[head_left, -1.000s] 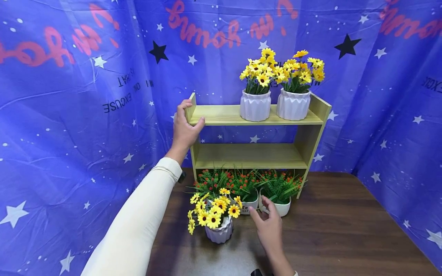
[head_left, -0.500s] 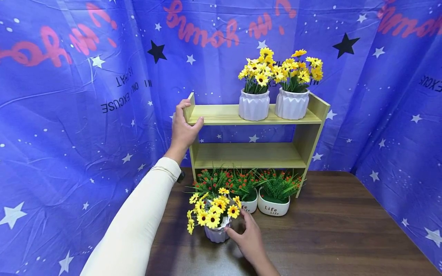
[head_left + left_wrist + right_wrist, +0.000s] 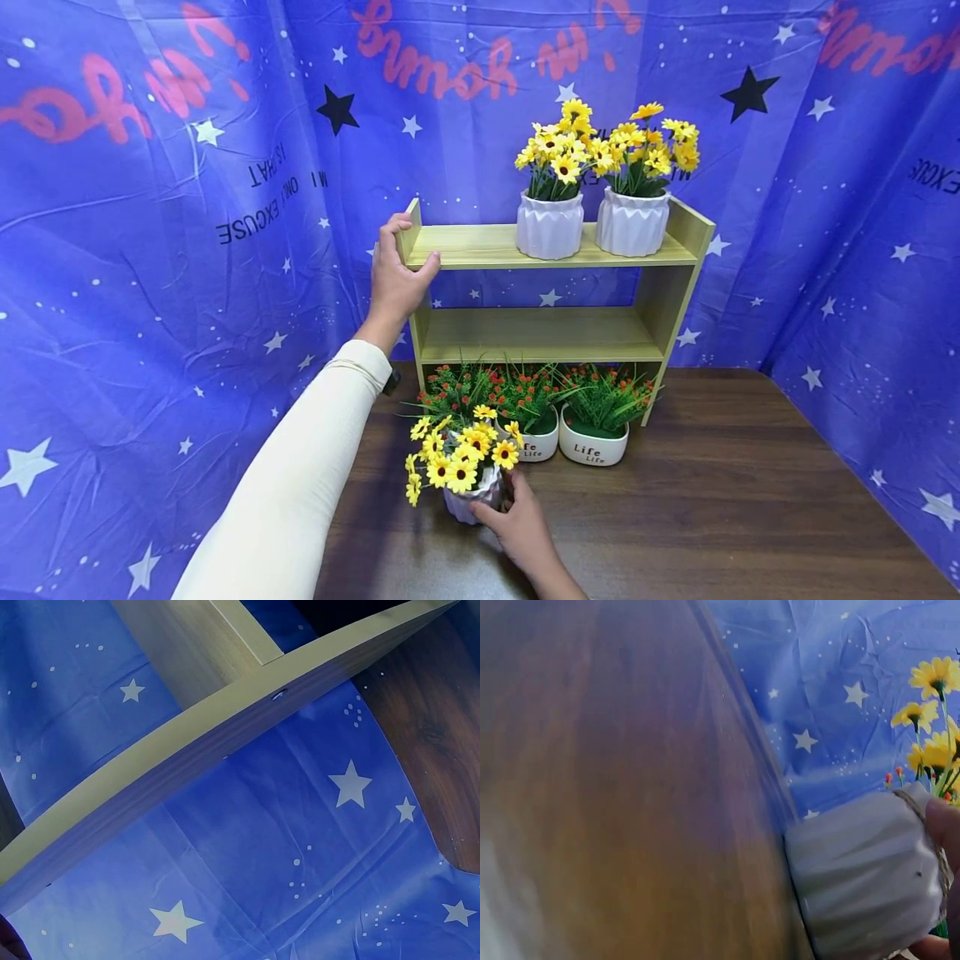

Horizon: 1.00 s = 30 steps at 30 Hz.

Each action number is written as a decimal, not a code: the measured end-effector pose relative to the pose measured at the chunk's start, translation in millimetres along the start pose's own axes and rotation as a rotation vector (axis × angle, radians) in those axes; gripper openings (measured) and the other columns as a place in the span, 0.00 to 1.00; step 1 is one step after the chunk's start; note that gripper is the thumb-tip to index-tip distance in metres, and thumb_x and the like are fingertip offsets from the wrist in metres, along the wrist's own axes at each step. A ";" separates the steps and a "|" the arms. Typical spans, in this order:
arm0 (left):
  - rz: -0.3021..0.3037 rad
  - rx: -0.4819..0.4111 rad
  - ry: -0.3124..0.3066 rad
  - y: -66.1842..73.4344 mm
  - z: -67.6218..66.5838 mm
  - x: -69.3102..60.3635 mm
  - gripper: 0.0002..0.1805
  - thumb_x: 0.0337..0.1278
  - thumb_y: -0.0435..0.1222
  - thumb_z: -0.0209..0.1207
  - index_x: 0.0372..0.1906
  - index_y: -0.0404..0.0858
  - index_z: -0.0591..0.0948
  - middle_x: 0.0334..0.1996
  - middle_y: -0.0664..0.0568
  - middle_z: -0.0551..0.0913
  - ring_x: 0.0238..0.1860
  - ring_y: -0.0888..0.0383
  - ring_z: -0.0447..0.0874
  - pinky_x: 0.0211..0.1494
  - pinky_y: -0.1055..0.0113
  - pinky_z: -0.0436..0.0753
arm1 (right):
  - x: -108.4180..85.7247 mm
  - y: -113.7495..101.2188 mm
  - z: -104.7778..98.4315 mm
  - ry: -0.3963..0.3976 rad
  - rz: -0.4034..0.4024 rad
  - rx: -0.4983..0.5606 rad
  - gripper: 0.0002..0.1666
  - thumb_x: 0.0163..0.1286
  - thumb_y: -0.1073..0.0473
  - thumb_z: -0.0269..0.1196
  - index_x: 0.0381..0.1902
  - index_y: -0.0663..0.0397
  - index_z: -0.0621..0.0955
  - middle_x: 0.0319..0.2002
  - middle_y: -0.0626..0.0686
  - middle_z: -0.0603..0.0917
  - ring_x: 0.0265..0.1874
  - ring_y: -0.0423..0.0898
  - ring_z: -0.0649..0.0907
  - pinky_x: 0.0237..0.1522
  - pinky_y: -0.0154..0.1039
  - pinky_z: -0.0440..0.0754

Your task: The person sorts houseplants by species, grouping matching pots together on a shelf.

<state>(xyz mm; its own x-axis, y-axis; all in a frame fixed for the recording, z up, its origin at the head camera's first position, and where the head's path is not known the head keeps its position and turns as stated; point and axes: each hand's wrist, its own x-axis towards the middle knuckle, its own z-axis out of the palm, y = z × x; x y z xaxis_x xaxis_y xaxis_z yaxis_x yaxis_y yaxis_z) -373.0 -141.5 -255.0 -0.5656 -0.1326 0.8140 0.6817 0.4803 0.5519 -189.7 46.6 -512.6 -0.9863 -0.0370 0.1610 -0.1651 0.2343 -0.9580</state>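
Flowerpot point(image 3: 460, 505) | on table point(image 3: 735, 500) | right hand point(image 3: 521, 527): between thumb and fingers

Indoors, booth-like: starry drapes point(image 3: 465, 175), wd tbl point(image 3: 720, 492)

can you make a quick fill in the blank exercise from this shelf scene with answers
1. The right hand grips a pot whose flowers are coloured ____.
2. The shelf, gripped by the left hand, has ____ white pots on top.
3. The word printed on the rightmost planter is ____.

Missing words: yellow; two; Life.
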 end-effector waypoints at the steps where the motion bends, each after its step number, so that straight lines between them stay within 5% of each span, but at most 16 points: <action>1: -0.003 0.005 0.000 -0.2 -0.3 -0.3 0.29 0.47 0.34 0.68 0.55 0.37 0.68 0.66 0.50 0.72 0.63 0.51 0.69 0.66 0.61 0.65 | 0.0 0.3 1.5 0.008 0.006 0.000 0.44 0.54 0.55 0.76 0.62 0.69 0.69 0.57 0.66 0.77 0.55 0.59 0.79 0.55 0.53 0.79; 9: -0.016 0.009 0.001 -2.6 -0.8 -1.5 0.29 0.48 0.34 0.68 0.55 0.37 0.68 0.66 0.50 0.72 0.62 0.49 0.70 0.65 0.61 0.67 | 2.8 2.5 13.6 0.058 0.050 -0.032 0.48 0.49 0.55 0.77 0.63 0.71 0.69 0.56 0.65 0.78 0.56 0.58 0.78 0.58 0.54 0.75; 14: -0.020 0.018 -0.006 -2.6 0.2 -1.5 0.29 0.48 0.34 0.68 0.56 0.37 0.68 0.66 0.51 0.72 0.61 0.49 0.70 0.64 0.62 0.67 | 3.8 1.5 18.9 0.079 0.021 -0.076 0.44 0.46 0.56 0.77 0.59 0.65 0.73 0.52 0.59 0.81 0.53 0.54 0.79 0.57 0.54 0.73; 21: -0.009 0.022 -0.004 -3.1 0.4 -0.5 0.29 0.48 0.34 0.68 0.55 0.38 0.68 0.66 0.51 0.72 0.61 0.49 0.70 0.64 0.61 0.67 | 4.4 -1.1 24.2 0.104 0.011 -0.155 0.50 0.39 0.53 0.79 0.60 0.63 0.72 0.53 0.59 0.80 0.52 0.56 0.79 0.56 0.56 0.72; 30: -0.019 0.009 -0.008 -2.1 -0.3 0.2 0.29 0.48 0.34 0.68 0.55 0.37 0.68 0.67 0.49 0.72 0.62 0.49 0.70 0.64 0.60 0.67 | 5.0 -0.5 26.6 0.176 0.033 -0.098 0.51 0.40 0.54 0.81 0.63 0.58 0.72 0.54 0.60 0.82 0.52 0.56 0.80 0.56 0.56 0.73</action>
<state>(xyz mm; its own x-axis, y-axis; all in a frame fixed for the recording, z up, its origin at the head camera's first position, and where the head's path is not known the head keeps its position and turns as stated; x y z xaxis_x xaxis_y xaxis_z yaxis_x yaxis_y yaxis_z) -374.4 -142.7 -255.9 -0.5822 -0.1347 0.8018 0.6664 0.4859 0.5656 -194.6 20.5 -517.7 -0.9741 0.1404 0.1775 -0.1237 0.3263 -0.9371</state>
